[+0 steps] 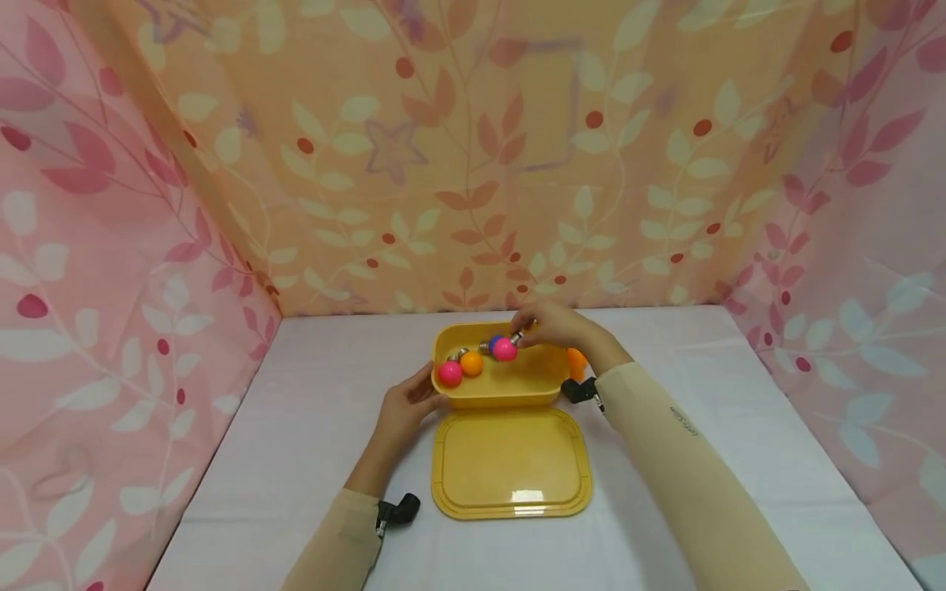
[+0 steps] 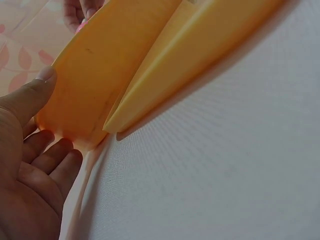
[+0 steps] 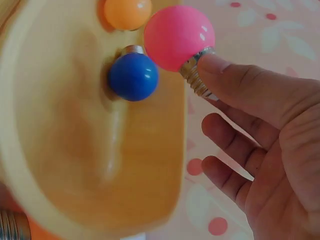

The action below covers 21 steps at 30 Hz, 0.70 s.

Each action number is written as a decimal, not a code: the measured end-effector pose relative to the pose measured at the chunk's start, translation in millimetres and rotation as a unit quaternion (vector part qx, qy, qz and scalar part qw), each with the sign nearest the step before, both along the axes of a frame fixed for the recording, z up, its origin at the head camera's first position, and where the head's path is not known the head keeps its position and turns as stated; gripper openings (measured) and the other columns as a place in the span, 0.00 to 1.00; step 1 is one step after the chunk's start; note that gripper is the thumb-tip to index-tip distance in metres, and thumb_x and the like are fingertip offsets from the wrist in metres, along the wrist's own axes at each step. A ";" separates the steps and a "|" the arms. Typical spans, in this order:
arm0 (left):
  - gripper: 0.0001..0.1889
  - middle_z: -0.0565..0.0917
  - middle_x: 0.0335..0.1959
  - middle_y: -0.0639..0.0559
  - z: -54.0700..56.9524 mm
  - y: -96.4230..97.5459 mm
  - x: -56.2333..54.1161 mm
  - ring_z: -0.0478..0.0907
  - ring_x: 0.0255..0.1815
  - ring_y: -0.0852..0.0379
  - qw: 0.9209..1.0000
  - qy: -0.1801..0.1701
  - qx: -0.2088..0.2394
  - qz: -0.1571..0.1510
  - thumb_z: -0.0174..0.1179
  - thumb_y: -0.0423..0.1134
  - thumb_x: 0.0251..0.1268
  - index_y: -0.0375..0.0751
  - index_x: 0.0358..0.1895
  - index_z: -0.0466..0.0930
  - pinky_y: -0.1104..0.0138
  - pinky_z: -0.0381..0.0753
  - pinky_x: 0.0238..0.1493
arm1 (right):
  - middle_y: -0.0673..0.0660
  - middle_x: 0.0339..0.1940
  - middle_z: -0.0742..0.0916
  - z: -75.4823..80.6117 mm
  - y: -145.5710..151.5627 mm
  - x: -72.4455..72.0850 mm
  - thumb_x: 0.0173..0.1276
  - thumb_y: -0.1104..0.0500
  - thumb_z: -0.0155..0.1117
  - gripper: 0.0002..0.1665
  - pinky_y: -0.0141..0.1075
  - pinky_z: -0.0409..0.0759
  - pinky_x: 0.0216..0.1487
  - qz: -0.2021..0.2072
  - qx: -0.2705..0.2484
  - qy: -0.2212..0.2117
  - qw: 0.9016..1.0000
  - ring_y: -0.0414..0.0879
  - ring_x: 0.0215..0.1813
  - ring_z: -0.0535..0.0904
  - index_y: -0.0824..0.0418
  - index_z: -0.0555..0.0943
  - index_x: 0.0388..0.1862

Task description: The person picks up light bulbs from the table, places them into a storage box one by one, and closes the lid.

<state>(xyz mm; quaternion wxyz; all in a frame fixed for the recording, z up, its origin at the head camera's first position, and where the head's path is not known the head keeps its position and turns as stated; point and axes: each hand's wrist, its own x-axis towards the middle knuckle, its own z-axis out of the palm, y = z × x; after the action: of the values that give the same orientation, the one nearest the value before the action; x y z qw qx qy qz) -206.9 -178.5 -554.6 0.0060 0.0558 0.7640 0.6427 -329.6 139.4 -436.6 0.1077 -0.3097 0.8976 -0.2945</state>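
Note:
A pink light bulb (image 1: 505,349) hangs above the yellow plastic box (image 1: 510,400), pinched at its metal screw base by my right hand (image 1: 556,326). The right wrist view shows thumb and fingertip on that base, the other fingers (image 3: 232,180) loosely bent. Inside the box lie a blue bulb (image 3: 133,77), an orange bulb (image 1: 471,364) and another pink bulb (image 1: 450,374). My left hand (image 1: 405,408) holds the box's front left corner. Its thumb (image 2: 37,95) lies against the wall near the rim, with bent fingers around the side.
A yellow lid (image 1: 512,464) lies flat in front of the box. Outside the box's right end is another orange bulb (image 1: 576,364), partly hidden by the right wrist. Patterned cloth walls (image 1: 473,164) enclose the white-covered table (image 1: 310,460) at the back and both sides.

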 end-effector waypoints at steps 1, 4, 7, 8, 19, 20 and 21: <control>0.40 0.74 0.74 0.53 0.1 0.1 -0.1 0.76 0.70 0.57 1.000 0.000 -0.001 0.001 0.75 0.45 0.61 0.50 0.77 0.68 0.72 0.78 0.62 | 0.51 0.46 0.86 -1.1 -2.4 -1.7 0.62 0.57 0.79 0.13 0.44 0.80 0.57 0.006 0.003 0.000 1.000 0.51 0.52 0.77 0.54 0.90 0.45; 0.40 0.74 0.74 0.54 0.3 0.3 -0.6 0.76 0.70 0.57 1.000 -0.001 -0.001 0.003 0.75 0.44 0.61 0.50 0.77 0.68 0.72 0.79 0.62 | 0.48 0.44 0.86 -5.6 -9.5 -5.4 0.62 0.57 0.79 0.12 0.41 0.79 0.55 0.023 0.012 -0.012 1.000 0.50 0.49 0.77 0.52 0.91 0.44; 0.40 0.74 0.74 0.56 -0.2 0.7 -1.3 0.76 0.70 0.58 1.000 0.001 0.000 0.003 0.75 0.43 0.61 0.51 0.77 0.68 0.73 0.78 0.62 | 0.46 0.44 0.88 -11.4 -15.2 -8.1 0.63 0.58 0.78 0.11 0.39 0.80 0.55 0.040 0.028 -0.024 0.999 0.48 0.48 0.77 0.52 0.91 0.46; 0.40 0.74 0.74 0.56 -0.8 0.9 -1.6 0.75 0.70 0.58 1.000 0.003 0.001 0.001 0.75 0.43 0.61 0.51 0.77 0.68 0.73 0.78 0.62 | 0.46 0.44 0.89 -13.0 -16.9 -8.4 0.64 0.59 0.77 0.12 0.39 0.80 0.56 0.044 0.034 -0.029 0.998 0.48 0.48 0.78 0.53 0.91 0.46; 0.40 0.73 0.74 0.52 -1.3 -0.5 -2.8 0.74 0.71 0.55 1.000 0.010 0.009 -0.007 0.75 0.44 0.61 0.50 0.77 0.68 0.73 0.78 0.63 | 0.47 0.43 0.87 -23.2 -29.0 -9.1 0.65 0.60 0.75 0.12 0.37 0.78 0.49 0.066 0.059 -0.042 0.995 0.47 0.44 0.76 0.52 0.90 0.47; 0.41 0.73 0.74 0.52 -1.9 -0.8 -2.7 0.74 0.72 0.56 1.000 0.008 0.011 -0.008 0.75 0.45 0.61 0.50 0.77 0.68 0.73 0.77 0.63 | 0.47 0.44 0.87 -24.4 -30.0 -9.4 0.65 0.61 0.75 0.12 0.37 0.78 0.49 0.067 0.058 -0.044 0.995 0.47 0.44 0.76 0.52 0.90 0.47; 0.41 0.73 0.74 0.53 -2.5 -1.0 -2.5 0.74 0.71 0.56 1.000 0.007 0.012 -0.009 0.75 0.45 0.60 0.50 0.77 0.68 0.73 0.77 0.63 | 0.47 0.44 0.87 -25.9 -30.9 -10.0 0.65 0.61 0.75 0.12 0.37 0.79 0.50 0.069 0.058 -0.043 0.995 0.47 0.45 0.76 0.52 0.90 0.47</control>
<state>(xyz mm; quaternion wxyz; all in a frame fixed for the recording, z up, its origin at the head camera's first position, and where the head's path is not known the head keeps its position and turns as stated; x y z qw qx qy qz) -209.4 -179.5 -557.1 0.0059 0.0669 0.7558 0.6514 -339.6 108.5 -462.6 0.1841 -0.3512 0.8843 -0.2466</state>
